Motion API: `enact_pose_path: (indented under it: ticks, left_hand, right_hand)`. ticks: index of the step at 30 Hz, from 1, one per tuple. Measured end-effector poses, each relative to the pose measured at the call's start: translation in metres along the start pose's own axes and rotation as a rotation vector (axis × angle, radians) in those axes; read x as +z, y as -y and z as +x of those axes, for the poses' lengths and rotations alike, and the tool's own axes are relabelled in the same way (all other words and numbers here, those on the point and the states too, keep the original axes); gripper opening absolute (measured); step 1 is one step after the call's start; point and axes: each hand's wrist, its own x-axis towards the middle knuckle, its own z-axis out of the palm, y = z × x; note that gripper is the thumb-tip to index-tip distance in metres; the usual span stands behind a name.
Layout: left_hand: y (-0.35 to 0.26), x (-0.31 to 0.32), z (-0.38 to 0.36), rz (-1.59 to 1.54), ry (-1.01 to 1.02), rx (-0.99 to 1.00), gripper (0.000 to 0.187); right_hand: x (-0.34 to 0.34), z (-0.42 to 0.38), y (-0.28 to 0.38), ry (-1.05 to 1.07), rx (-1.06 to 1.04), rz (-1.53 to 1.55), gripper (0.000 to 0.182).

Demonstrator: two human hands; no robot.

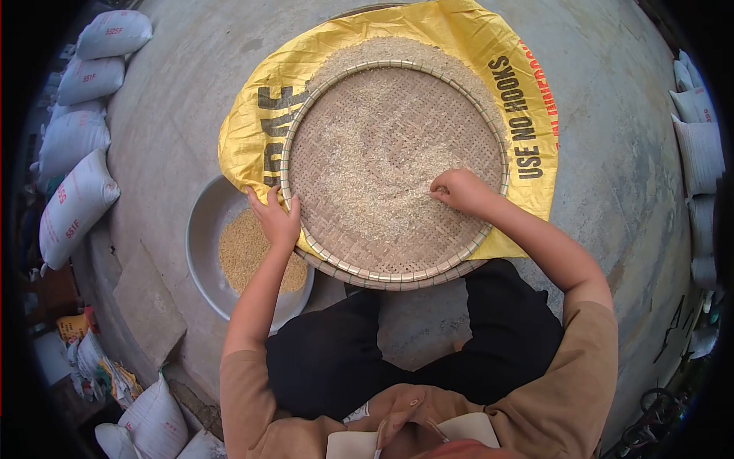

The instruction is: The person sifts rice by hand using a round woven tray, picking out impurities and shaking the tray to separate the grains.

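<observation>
- I see the tray (451, 99) in front of the person's knees (511, 306), over the yellow sack (527, 145); a second rim (424, 283) shows just beneath its near edge.
- Pale grain (382, 183) lies scattered inside the tray, densest from the middle toward the near side, with bare weave showing around it.
- On my feed the right hand (462, 191) is over the tray's right half, fingers curled together, tips down at the grain. I cannot tell whether they pinch any.
- The left hand (277, 220) is at the tray's left edge, thumb beside the rim, fingers spread apart over the sack's edge. I cannot tell how firmly it grips, if at all.
- More grain (405, 50) lies on the sack beyond the tray.
- I have the basin (200, 245) at lower left, partly behind the left forearm, holding golden grain (248, 252).
- White sacks (80, 206) line the left side.
</observation>
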Motion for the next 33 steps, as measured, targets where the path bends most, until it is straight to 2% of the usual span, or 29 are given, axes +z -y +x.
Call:
enact_pose_path:
  ticks: [15,18,20,21,23,24,26,30,33]
  left_hand:
    - [0.001,0.001,0.000,-0.008,0.000,0.003,0.045]
    - [0.000,0.000,0.000,-0.010,0.004,-0.003,0.045]
    - [0.000,0.000,0.000,-0.014,0.008,-0.012,0.045]
    - [0.001,0.001,0.000,-0.008,0.006,-0.008,0.045]
    - [0.001,0.000,0.000,-0.002,0.003,-0.005,0.045]
    - [0.000,0.000,0.000,-0.007,0.005,-0.005,0.044]
    - [0.000,0.000,0.000,-0.011,0.007,-0.005,0.044]
    - [0.000,0.000,0.000,-0.008,0.005,-0.001,0.044]
    - [0.000,0.000,0.000,-0.014,0.003,0.003,0.044]
  right_hand:
    - [-0.008,0.002,0.010,0.044,0.076,-0.040,0.014]
    - [-0.017,0.001,0.010,0.030,0.166,0.118,0.014]
    - [-0.019,0.005,-0.001,0.084,0.342,0.560,0.017]
    - [-0.019,0.005,-0.006,0.086,0.340,0.559,0.017]
    - [-0.023,0.004,-0.007,0.121,0.417,1.063,0.019]
    - [-0.023,0.004,-0.007,0.122,0.417,1.062,0.019]
    - [-0.022,0.003,-0.008,0.155,0.449,1.280,0.021]
    - [-0.023,0.001,-0.006,0.172,0.430,1.408,0.021]
    - [-0.023,0.000,-0.005,0.197,0.333,1.579,0.023]
